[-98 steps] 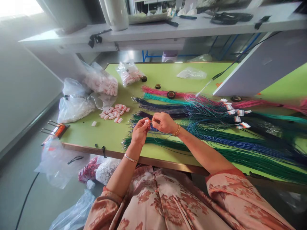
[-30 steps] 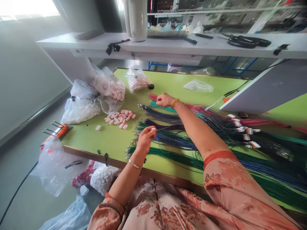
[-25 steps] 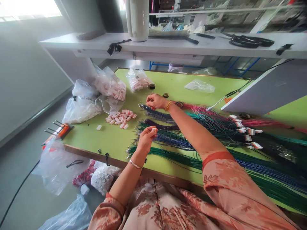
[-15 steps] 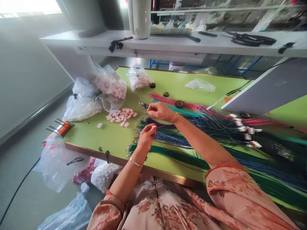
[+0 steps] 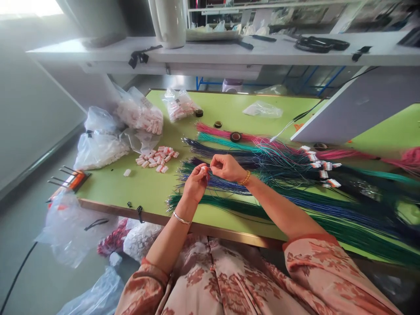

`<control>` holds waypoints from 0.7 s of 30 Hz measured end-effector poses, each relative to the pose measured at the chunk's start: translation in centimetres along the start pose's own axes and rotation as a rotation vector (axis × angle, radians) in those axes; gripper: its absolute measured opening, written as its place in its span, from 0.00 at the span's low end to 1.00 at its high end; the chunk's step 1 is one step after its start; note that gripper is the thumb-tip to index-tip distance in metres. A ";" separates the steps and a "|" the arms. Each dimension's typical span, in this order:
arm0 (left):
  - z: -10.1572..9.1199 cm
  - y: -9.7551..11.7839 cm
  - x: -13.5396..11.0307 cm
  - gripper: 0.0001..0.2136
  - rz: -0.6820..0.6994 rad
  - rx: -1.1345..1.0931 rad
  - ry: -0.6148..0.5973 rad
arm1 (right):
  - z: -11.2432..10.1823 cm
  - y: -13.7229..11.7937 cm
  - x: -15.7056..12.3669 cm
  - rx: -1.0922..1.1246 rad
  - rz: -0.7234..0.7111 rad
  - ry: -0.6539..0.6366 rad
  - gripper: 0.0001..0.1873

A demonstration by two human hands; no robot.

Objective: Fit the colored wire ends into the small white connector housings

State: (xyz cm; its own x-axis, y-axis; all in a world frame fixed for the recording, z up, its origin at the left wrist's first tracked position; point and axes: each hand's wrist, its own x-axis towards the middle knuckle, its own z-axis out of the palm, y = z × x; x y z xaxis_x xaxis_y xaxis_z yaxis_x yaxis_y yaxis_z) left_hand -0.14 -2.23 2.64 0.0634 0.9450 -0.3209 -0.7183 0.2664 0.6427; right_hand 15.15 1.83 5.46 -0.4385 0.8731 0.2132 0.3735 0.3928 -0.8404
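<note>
My left hand (image 5: 195,183) is closed around a small white connector housing (image 5: 204,169), held up between thumb and fingertips above the wires. Right beside it, my right hand (image 5: 229,168) pinches a thin wire at the housing; most of that wire is hidden by the fingers. Beneath both hands lie bundles of wires with metal-tipped ends pointing left: dark blue (image 5: 218,149), blue (image 5: 229,185) and green (image 5: 216,201). Left of the hands is a loose pile of white-and-orange connector housings (image 5: 157,157), with one single white housing (image 5: 127,173) apart from it.
Bags of housings (image 5: 141,116) stand at the table's back left. Pink wires (image 5: 213,130), turquoise wires (image 5: 216,140) and a black tape roll (image 5: 235,137) lie farther back. Wired connectors (image 5: 323,165) sit at right. A pronged orange tool (image 5: 74,180) is at the left edge. A shelf (image 5: 210,57) spans above.
My right hand has come down from the dark wire tips to the housing in my left hand, and the two hands now meet. The view has shifted slightly to the right.
</note>
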 end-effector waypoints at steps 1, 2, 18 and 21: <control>0.0 0.0 0.0 0.12 0.002 0.011 0.006 | 0.0 0.0 -0.1 -0.008 -0.004 0.005 0.04; 0.1 -0.1 0.0 0.12 0.003 0.018 0.007 | 0.1 0.1 -0.2 -0.015 -0.007 0.012 0.04; 0.4 -0.5 -0.4 0.15 0.147 0.186 0.036 | 0.9 0.3 -1.0 -0.102 -0.117 0.097 0.04; 0.4 -0.5 -0.4 0.14 0.150 0.244 0.063 | 1.2 1.0 -1.1 -0.034 -0.114 0.057 0.04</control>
State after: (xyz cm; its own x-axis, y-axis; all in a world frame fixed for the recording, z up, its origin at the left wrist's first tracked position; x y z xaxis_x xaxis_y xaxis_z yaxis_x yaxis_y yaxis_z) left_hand 0.46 -2.71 2.69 -0.0798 0.9656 -0.2476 -0.5279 0.1698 0.8322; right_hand 15.03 0.91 3.75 -0.4328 0.8368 0.3354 0.3517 0.4993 -0.7919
